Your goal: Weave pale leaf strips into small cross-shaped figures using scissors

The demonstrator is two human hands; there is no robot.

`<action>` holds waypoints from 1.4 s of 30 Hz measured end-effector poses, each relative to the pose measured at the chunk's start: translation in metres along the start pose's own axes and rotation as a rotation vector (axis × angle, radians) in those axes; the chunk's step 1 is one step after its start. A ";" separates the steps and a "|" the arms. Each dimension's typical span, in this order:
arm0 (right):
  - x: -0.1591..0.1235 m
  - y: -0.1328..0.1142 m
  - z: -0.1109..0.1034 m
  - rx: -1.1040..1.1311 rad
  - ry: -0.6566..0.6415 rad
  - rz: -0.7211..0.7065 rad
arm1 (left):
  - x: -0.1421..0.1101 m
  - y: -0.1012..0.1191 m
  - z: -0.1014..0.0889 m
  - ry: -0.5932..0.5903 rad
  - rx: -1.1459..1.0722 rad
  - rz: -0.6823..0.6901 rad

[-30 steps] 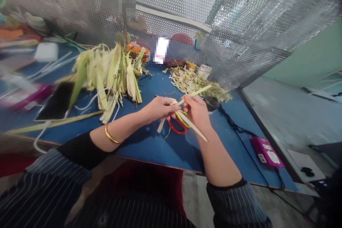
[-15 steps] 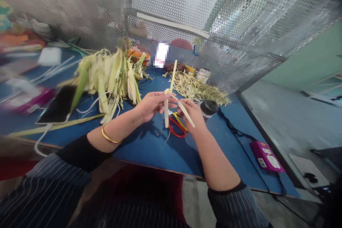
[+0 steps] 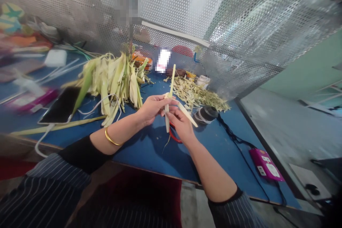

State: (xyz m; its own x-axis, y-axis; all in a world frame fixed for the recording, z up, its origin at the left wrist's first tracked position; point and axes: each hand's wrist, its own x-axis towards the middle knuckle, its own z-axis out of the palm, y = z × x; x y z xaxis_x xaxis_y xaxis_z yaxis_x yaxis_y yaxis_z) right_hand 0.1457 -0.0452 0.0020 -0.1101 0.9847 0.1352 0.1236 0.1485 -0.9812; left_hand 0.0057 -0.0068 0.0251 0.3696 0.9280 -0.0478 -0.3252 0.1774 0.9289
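Observation:
Pale strips of corn husk (image 3: 173, 80) are joined at a small knot, with one end standing up, one hanging down and one slanting to the lower right. My left hand (image 3: 153, 109) pinches them at the knot. The fingers of my right hand (image 3: 182, 124) are closed on the strip that hangs down, while the slanting strip passes behind that hand. Below, scissors with a red handle (image 3: 175, 135) lie on the blue table, mostly covered by my right hand.
A heap of long corn husks (image 3: 109, 82) lies to the left, by a phone (image 3: 60, 106) with a white cable. Shredded husk pieces (image 3: 197, 94) spread at the back. A black-lidded jar (image 3: 205, 114) and a purple power strip (image 3: 266, 165) are on the right, with dark cables.
My right hand has moved left, from the slanting strip onto the strip that hangs down. It now covers more of the scissors. My left hand keeps its hold at the knot.

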 end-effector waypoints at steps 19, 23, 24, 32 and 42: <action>0.013 -0.001 -0.023 0.457 0.312 -0.053 | -0.002 0.003 -0.003 -0.117 -0.017 -0.108; 0.010 -0.003 -0.024 0.400 0.319 -0.098 | -0.001 -0.001 -0.001 -0.068 0.045 -0.071; 0.010 -0.003 -0.023 0.385 0.323 -0.100 | -0.001 -0.002 -0.001 -0.038 0.085 -0.046; 0.018 0.005 -0.034 0.333 0.518 -0.085 | 0.001 -0.003 -0.001 0.099 0.279 0.023; 0.011 -0.015 -0.054 -0.427 0.550 -0.401 | -0.008 0.008 0.003 -0.193 0.234 -0.086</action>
State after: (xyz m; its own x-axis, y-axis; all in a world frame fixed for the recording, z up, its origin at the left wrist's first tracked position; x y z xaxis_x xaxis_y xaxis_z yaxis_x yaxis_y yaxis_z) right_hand 0.1961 -0.0314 0.0254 0.2618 0.7366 0.6236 0.5564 0.4128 -0.7211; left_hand 0.0029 -0.0141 0.0346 0.5529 0.8294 -0.0798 -0.0851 0.1515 0.9848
